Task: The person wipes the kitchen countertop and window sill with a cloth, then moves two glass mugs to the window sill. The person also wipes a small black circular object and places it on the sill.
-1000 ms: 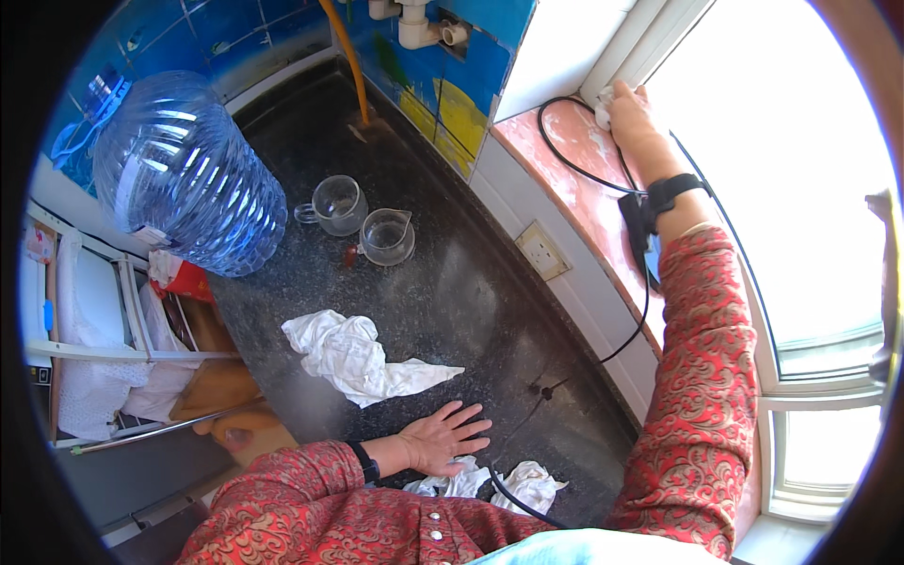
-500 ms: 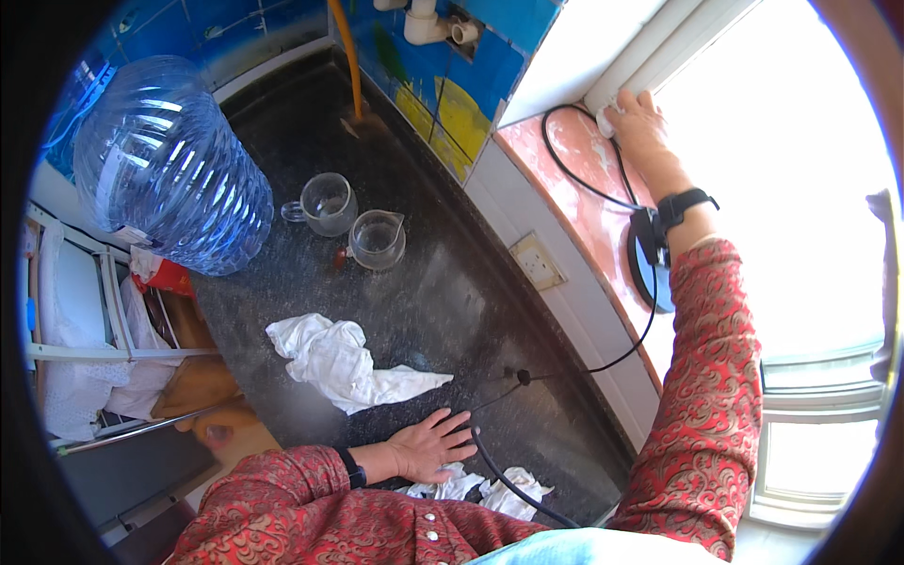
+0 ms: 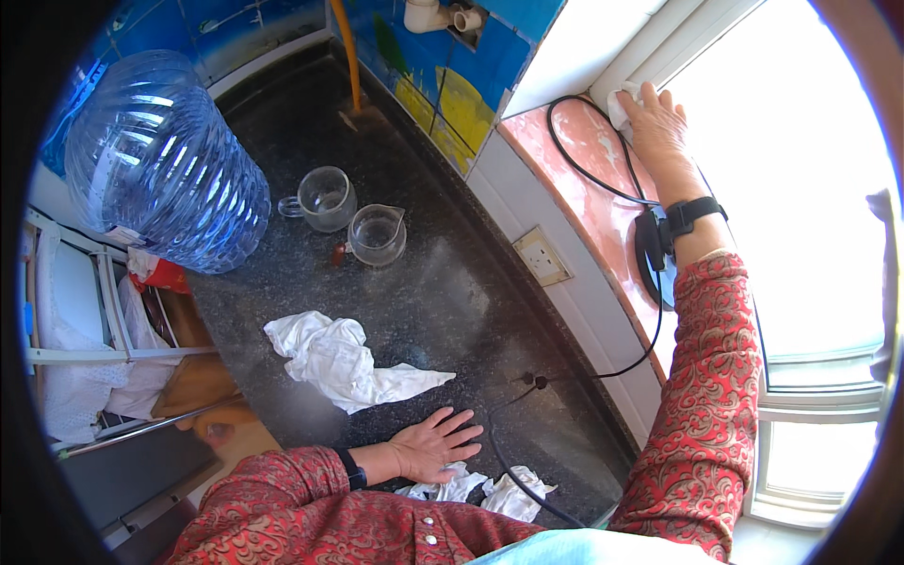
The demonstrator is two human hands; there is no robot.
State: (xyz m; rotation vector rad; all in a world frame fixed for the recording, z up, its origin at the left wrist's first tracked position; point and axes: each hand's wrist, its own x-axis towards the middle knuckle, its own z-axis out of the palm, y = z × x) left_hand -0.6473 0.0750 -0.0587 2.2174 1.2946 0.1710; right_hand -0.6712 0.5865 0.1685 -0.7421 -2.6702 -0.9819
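Note:
My right hand (image 3: 656, 124) reaches up to the white window frame (image 3: 650, 58), its fingers bent over a crumpled white tissue (image 3: 619, 109) pressed against the frame's lower corner. Beneath that arm, the pink marbled sill (image 3: 576, 162) carries a looped black cable (image 3: 553, 141) and a round dark object, partly hidden by the wrist. My left hand (image 3: 433, 448) lies flat on the black speckled counter (image 3: 424, 320), fingers spread. Beside its palm are crumpled white tissues (image 3: 516, 494), and just beyond it lies a twisted white cloth (image 3: 334, 363).
A large clear blue water bottle (image 3: 165, 165) stands at the far left. Two glass cups, a mug (image 3: 327, 200) and a spouted pitcher (image 3: 378, 235), stand near it. An orange hose (image 3: 347, 52) rises behind. A wall socket (image 3: 542, 257) sits below the sill.
My right hand has shifted slightly along the window frame with the tissue, and the cable has moved a little with the arm. My left hand stays flat on the counter.

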